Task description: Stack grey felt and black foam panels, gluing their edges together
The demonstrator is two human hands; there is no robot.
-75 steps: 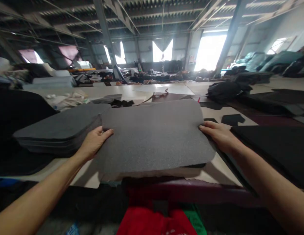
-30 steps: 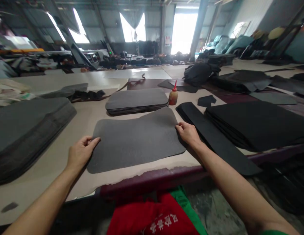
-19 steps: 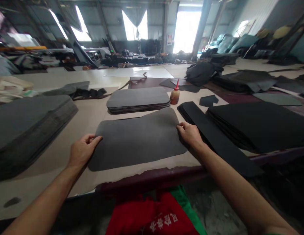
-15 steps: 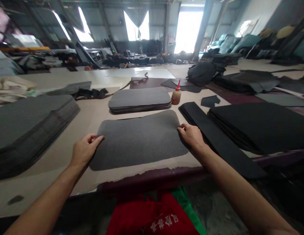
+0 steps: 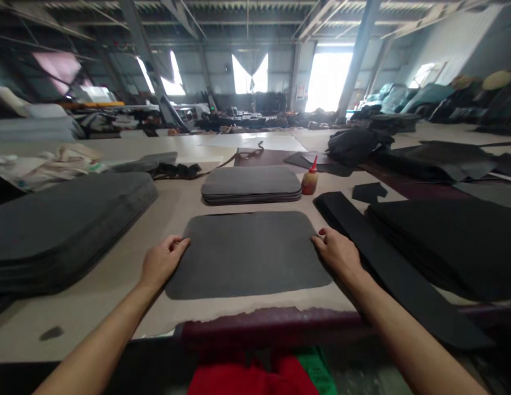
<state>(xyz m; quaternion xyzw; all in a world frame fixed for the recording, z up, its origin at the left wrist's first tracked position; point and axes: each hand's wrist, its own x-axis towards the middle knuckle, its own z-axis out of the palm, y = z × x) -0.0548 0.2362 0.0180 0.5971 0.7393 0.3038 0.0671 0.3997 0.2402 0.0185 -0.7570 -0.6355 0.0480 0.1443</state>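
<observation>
Fingers point(image 5: 181, 246) of the left hand point(image 5: 160, 263) and right hand point(image 5: 341, 255) pinch opposite sides of a gray sheet point(image 5: 249, 255) near the front edge of the bench point(image 5: 115, 285), where uneven pulling could skew it.

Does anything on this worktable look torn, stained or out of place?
Yes: the beige covering has a ragged front edge near the gray sheet, as if torn, exposing maroon material. At front left, a lone dark patch stands out; whether stain or scrap, I can't tell.
</observation>
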